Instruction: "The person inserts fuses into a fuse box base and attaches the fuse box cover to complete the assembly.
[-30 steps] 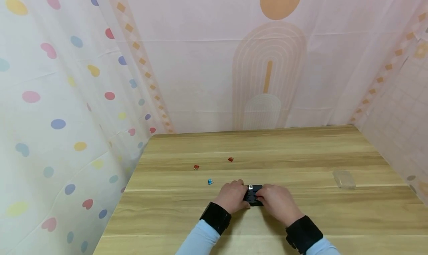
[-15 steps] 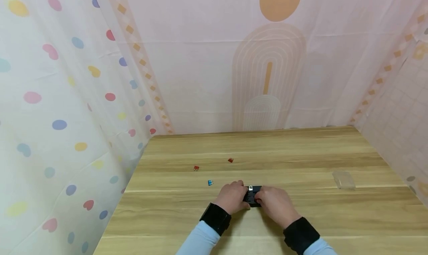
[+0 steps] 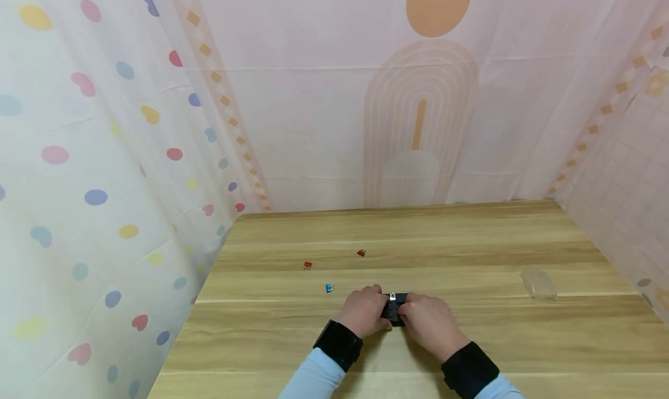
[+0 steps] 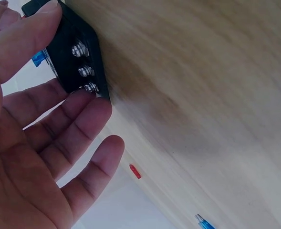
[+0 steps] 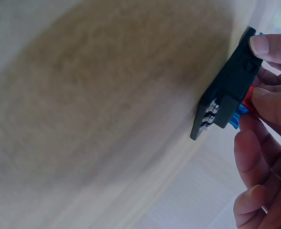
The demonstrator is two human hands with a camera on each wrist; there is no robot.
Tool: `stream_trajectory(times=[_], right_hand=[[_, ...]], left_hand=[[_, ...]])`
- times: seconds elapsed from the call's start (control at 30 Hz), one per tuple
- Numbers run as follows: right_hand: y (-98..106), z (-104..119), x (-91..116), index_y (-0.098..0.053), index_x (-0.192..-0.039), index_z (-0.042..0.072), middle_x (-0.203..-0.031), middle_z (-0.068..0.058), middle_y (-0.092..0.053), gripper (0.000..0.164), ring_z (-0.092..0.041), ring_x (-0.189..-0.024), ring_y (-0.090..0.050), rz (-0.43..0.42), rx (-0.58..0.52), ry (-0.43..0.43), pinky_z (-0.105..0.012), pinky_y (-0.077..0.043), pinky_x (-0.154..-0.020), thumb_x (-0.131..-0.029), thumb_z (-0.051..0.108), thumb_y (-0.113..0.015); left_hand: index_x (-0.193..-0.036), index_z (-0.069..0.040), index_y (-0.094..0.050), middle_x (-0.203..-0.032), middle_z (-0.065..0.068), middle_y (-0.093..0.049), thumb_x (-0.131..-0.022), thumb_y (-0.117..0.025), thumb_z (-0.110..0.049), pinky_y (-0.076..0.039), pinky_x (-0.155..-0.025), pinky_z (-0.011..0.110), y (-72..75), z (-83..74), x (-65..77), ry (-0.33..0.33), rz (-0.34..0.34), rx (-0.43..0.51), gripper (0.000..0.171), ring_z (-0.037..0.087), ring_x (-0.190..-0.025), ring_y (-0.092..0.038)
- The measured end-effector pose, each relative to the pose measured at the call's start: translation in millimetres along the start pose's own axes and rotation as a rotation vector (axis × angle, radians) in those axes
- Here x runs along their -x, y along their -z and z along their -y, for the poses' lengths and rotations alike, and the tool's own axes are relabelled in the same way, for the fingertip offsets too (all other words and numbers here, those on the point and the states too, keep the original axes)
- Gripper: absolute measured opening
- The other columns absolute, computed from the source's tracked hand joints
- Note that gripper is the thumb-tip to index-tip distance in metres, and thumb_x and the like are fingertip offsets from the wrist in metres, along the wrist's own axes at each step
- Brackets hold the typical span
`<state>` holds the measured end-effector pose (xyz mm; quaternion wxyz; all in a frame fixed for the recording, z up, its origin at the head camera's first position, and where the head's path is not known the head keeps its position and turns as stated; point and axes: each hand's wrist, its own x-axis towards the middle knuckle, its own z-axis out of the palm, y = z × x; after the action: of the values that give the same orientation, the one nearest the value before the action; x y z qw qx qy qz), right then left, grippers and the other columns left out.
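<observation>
– Where's the black block [image 3: 393, 312]?
– On my feed it's between my left hand [image 3: 363, 312] and my right hand [image 3: 431, 323], over the near half of the table [image 3: 251, 335]; I can't tell if its base touches.
– And the grip?
– The left holds one end of it between thumb and fingers. The right seems to pinch a small red piece [image 5: 248, 98] at the block, though a finger is hidden from me.
– How will they handle?
– I'd guess the block is light, stiff and slick, best held by its edges, clear of the screws [image 4: 86, 71]. The red piece looks like hard, brittle plastic; I'd take its broad faces, minding the blue piece [image 5: 238, 115] just beside it
</observation>
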<state>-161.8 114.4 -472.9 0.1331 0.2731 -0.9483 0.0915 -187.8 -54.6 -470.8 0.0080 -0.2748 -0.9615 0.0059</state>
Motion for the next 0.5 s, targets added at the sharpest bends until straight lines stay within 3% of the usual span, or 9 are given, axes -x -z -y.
stream_trajectory(times=[0.5], right_hand=[[4.1,-4.6,-8.0,-0.071,-0.067,0.016,-0.067,0.006,-0.057,0.018,-0.009,-0.057,-0.052,0.063,-0.027,0.015,-0.03,-0.046,-0.054,-0.08,0.008,-0.08]], left_hand=[[-0.098,-0.012,-0.073,-0.083,-0.003,-0.055,-0.074,-0.086,-0.045,-0.047,-0.063,0.028,2.1,0.0,-1.2,0.005,0.025,0.003,0.043,0.011,-0.072,-0.053]])
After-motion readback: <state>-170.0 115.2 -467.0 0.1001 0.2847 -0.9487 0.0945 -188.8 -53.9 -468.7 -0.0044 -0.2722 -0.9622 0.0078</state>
